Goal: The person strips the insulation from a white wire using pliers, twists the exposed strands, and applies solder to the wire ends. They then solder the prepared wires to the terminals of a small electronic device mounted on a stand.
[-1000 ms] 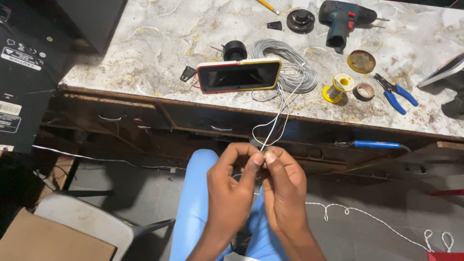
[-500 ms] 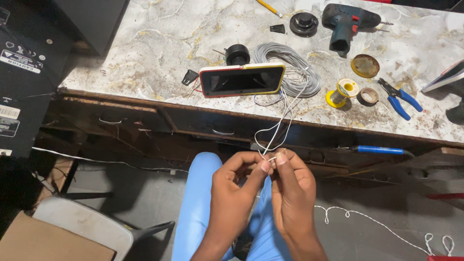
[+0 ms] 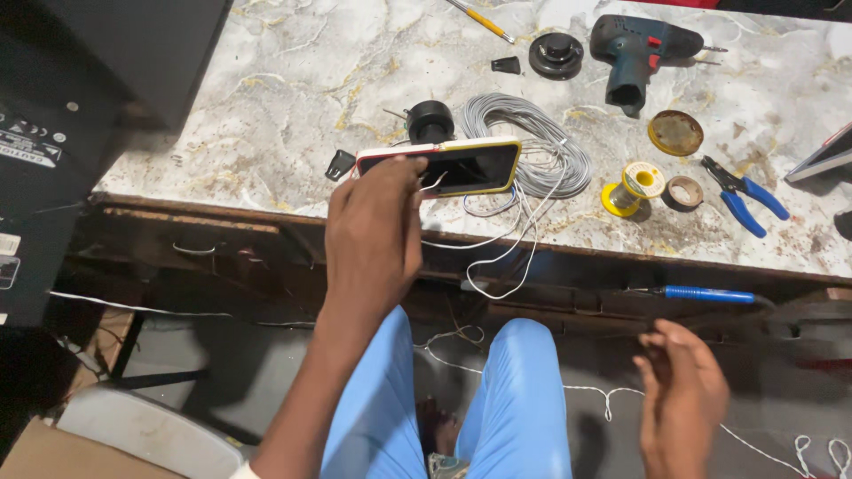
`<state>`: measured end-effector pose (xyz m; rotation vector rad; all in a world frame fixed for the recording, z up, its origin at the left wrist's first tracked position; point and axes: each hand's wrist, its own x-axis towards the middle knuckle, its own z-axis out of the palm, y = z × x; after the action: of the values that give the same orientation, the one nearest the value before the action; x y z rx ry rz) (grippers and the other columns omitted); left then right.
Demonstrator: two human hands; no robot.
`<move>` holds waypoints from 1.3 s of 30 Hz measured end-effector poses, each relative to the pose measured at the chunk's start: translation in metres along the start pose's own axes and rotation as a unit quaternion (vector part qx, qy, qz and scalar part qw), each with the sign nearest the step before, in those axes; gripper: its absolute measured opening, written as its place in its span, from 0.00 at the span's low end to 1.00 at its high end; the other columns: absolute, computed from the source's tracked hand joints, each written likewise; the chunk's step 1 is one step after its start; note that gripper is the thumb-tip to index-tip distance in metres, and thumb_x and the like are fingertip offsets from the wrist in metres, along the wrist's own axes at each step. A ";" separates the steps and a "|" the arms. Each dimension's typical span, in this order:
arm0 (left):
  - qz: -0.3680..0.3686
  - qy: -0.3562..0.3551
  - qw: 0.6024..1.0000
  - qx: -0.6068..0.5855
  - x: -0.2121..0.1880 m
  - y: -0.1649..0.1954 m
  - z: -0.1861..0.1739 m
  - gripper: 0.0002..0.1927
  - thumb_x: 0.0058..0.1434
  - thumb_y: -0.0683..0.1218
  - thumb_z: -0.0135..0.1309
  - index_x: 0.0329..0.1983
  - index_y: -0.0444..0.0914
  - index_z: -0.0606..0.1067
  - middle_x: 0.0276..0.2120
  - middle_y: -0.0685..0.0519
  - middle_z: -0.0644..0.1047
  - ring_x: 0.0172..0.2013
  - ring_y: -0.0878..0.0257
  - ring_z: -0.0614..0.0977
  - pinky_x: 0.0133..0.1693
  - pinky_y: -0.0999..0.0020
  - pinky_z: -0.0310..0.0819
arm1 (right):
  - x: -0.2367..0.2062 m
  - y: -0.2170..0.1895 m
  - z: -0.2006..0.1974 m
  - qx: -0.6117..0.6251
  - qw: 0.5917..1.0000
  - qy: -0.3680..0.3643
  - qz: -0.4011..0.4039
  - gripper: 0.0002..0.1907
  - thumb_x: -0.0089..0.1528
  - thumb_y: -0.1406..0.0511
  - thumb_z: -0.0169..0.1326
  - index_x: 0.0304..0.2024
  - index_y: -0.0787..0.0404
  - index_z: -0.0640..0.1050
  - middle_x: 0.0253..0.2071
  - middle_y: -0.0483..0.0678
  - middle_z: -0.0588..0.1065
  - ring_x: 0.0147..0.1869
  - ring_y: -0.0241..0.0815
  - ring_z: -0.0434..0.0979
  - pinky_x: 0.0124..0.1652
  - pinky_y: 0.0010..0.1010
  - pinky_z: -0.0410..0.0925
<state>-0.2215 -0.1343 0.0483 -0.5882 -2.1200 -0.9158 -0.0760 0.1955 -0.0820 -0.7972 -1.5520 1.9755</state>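
My left hand is raised to the table's front edge, its fingers pinched on the end of a thin white wire right at the left end of a yellow-cased phone lying on its side. From there the wire loops down over the table edge towards my blue-trousered knees. My right hand hangs low at the right with its fingers apart and nothing in it. A grey wire coil lies behind the phone.
On the marble table lie a cordless drill, a yellow solder spool, blue pliers, a round tin lid and a small black round part. A blue-handled tool rests on the ledge below. A black box stands at the left.
Both hands were together at my lap working the white wire. Now my left hand has gone up to the phone with the wire end, and my right hand has let go and dropped right.
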 end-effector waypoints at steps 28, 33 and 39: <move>0.193 -0.164 0.967 -0.012 0.041 -0.076 0.023 0.12 0.67 0.39 0.53 0.52 0.36 0.69 0.50 0.45 0.79 0.50 0.49 0.81 0.54 0.52 0.69 | 0.013 0.038 -0.066 0.023 0.998 0.021 0.062 0.09 0.73 0.66 0.50 0.52 0.63 0.76 0.43 0.46 0.77 0.47 0.37 0.78 0.45 0.29 0.72; 0.079 -0.237 0.966 -0.066 0.044 -0.077 0.014 0.12 0.70 0.40 0.53 0.56 0.36 0.70 0.42 0.43 0.80 0.44 0.43 0.80 0.46 0.50 0.71 | 0.006 0.033 -0.071 -0.034 0.996 0.061 0.064 0.10 0.72 0.67 0.50 0.52 0.66 0.77 0.42 0.49 0.76 0.48 0.39 0.78 0.45 0.30 0.71; 0.068 -0.224 0.965 -0.116 0.047 -0.076 0.017 0.11 0.70 0.38 0.51 0.55 0.36 0.70 0.44 0.41 0.80 0.44 0.42 0.80 0.43 0.51 0.72 | 0.009 0.039 -0.082 -0.017 0.998 0.051 0.043 0.09 0.73 0.67 0.50 0.52 0.66 0.77 0.42 0.50 0.76 0.48 0.40 0.77 0.46 0.32 0.71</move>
<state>-0.3074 -0.1640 0.0449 -1.1377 -2.3405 -1.0328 -0.0256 0.2492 -0.1355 -0.9789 -1.5176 1.9417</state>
